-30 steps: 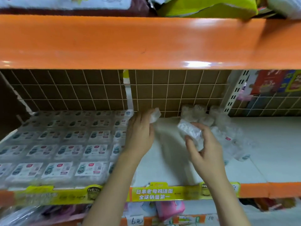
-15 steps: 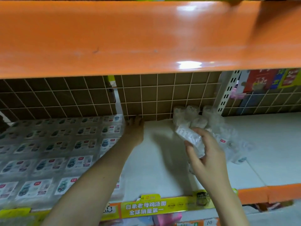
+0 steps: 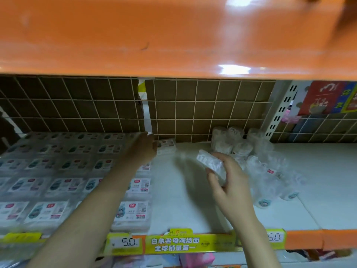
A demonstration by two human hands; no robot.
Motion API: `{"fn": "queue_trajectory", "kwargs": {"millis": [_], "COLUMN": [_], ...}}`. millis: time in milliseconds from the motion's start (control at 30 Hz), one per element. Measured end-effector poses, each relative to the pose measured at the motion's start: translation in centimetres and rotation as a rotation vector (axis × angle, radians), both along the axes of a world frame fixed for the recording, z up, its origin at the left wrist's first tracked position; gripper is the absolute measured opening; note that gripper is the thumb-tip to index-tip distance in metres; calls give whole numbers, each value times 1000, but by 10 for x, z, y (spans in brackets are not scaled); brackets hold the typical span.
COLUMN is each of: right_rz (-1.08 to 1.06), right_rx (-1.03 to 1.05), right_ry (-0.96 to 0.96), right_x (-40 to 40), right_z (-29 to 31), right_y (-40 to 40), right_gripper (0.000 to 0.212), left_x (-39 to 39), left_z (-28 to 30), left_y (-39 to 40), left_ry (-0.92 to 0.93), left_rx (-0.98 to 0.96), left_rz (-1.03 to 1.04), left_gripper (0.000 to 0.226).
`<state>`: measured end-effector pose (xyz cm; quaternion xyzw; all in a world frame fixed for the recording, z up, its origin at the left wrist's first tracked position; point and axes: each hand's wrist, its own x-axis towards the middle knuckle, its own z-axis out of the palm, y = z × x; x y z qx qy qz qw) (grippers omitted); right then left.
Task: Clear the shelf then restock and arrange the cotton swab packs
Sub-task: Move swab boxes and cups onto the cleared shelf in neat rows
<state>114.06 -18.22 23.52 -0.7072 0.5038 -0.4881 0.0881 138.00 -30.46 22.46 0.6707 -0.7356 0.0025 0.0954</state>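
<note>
The left hand (image 3: 142, 149) reaches to the back of the white shelf (image 3: 318, 180), its fingers against a flat cotton swab pack (image 3: 166, 145) lying at the foot of the wire-grid back panel (image 3: 202, 109); motion blur and the back of the hand hide the fingers, so whether it grips the pack or only touches it cannot be told. The right hand (image 3: 229, 182) is raised over the middle of the shelf, thumb and curled fingers gripping a clear plastic pack (image 3: 211, 164) tilted with its far end higher. To the left, rows of flat packs (image 3: 58, 171) lie label-up in a tight grid from the back panel to the shelf's front edge; each white label carries a small red logo, a teal picture, a QR code and a barcode, the print too small to read. Behind and to the right of the right hand sits a loose heap of round clear packs (image 3: 260, 161), some upright against the back panel, others tumbled forward, a few showing red or teal stickers. Along the front edge, a yellow strip (image 3: 174, 243) reads "白象老母鸡汤面 全球销量第一", flanked by two price tags (image 3: 127, 243) marked "5.0". A broad orange shelf (image 3: 173, 35) spans the top of the view.
</note>
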Motion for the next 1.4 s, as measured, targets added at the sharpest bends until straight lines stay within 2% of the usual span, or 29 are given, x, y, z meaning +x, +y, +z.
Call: {"fn": "queue_trajectory", "kwargs": {"millis": [100, 200, 300, 400, 500, 533, 633, 767, 833, 1000, 1033, 1100, 1167, 1400], "right_rz": [67, 83, 42, 45, 36, 29, -10, -6, 20, -12, 0, 12, -14, -62], "right_rx": [-10, 28, 19, 11, -6, -12, -19, -19, -44, -55, -59, -78, -90, -75], "right_ry": [16, 85, 184, 292, 420, 453, 570, 716, 723, 586, 558, 529, 552, 667], "right_x": [17, 33, 52, 74, 96, 102, 115, 117, 113, 101, 100, 101, 103, 107], "right_z": [-1, -6, -11, -15, -20, -22, -35, -59, -67, -72, -72, -72, -72, -71], "right_y": [-8, -26, -55, -89, -118, -125, -139, -138, -135, -138, -139, -140, -140, -147], "right_gripper": [33, 39, 36, 38, 40, 39, 44, 66, 66, 46, 44, 43, 44, 51], "left_x": [25, 31, 29, 25, 23, 25, 28, 30, 29, 29, 27, 25, 24, 24], "left_z": [-11, -27, -27, -26, -23, -25, -32, -34, -34, -34, -32, -30, -31, -27], "left_y": [17, 31, 33, 32, 32, 31, 27, 25, 25, 26, 27, 30, 30, 33], "left_ry": [-89, -172, 1, 122, 213, 208, 1, -116, -141, -117, -90, -3, 49, 83], "left_rx": [117, 109, 87, 32, 53, 67, 49, 69, 63, 35, 34, 1, -45, -79], "left_rz": [48, 30, 100, 153, 174, 169, 94, 88, 96, 95, 106, 161, 187, 164], "left_gripper": [46, 48, 63, 52, 53, 57, 93, 102, 100, 98, 91, 62, 46, 43]}}
